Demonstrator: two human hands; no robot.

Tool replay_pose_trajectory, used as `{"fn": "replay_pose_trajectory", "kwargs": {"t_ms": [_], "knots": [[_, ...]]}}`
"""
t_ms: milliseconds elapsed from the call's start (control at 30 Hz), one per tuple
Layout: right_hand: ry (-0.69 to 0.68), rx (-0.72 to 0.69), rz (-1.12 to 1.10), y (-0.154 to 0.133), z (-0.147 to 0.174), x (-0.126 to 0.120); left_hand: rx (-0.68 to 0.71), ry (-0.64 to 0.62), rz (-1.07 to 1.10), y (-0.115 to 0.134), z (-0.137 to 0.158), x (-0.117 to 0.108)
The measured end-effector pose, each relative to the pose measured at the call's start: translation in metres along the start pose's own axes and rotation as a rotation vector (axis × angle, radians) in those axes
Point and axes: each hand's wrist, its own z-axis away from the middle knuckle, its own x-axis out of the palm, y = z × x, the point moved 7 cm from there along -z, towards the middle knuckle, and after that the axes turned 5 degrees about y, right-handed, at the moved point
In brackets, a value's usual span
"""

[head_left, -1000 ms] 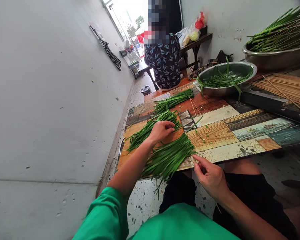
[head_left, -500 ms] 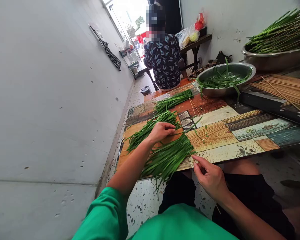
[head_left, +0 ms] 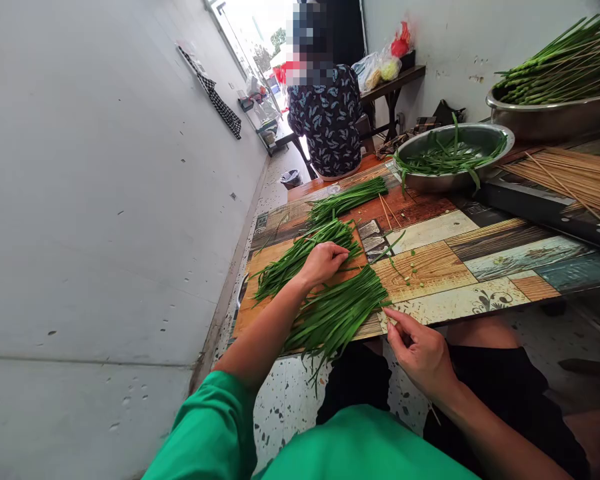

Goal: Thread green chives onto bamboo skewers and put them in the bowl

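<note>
Landmark: the near pile of chives, lying at the near edge of the table with its leaf tips hanging off toward the lap.

Left of it and a little farther in, the middle pile of chives. The left hand rests on that pile's cut end, fingers curled down and pinching at a few stalks; palm not visible.

Beyond both, a far pile of chives.

Right of the near pile, just off the table edge, the right hand, thumb and forefinger pressed together on what looks like a thin skewer; too thin to tell for sure.

Farther right and back: metal bowl with loose greens, a bigger basin of skewered chives, and a bundle of bamboo skewers.

A person in a patterned shirt sits beyond the table's far end, back turned.

Handling, as judged: chives are light, limp and slippery, and bruise easily. Best pinched near the firmer cut ends, a few at a time, lightly.
</note>
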Motion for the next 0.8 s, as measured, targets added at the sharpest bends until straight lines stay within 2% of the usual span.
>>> {"fn": "replay_pose_trajectory", "kwargs": {"t_ms": [100, 267, 333, 533, 800], "knots": [[-0.003, -0.004, 0.001, 0.000, 0.000, 0.000, 0.008, -0.004, -0.033, -0.001, 0.001, 0.004], [0.003, -0.008, 0.001, 0.001, 0.002, 0.000, 0.048, 0.152, -0.053, 0.001, 0.004, -0.006], [0.013, -0.011, 0.006, 0.001, 0.002, -0.001, 0.054, 0.176, -0.036, 0.004, 0.006, -0.008], [0.018, -0.026, 0.004, -0.002, 0.000, -0.001, 0.074, 0.053, -0.003, 0.011, 0.014, 0.004], [0.043, -0.075, -0.006, -0.002, 0.000, 0.000, 0.081, 0.094, 0.028, 0.013, 0.017, 0.003]]}}
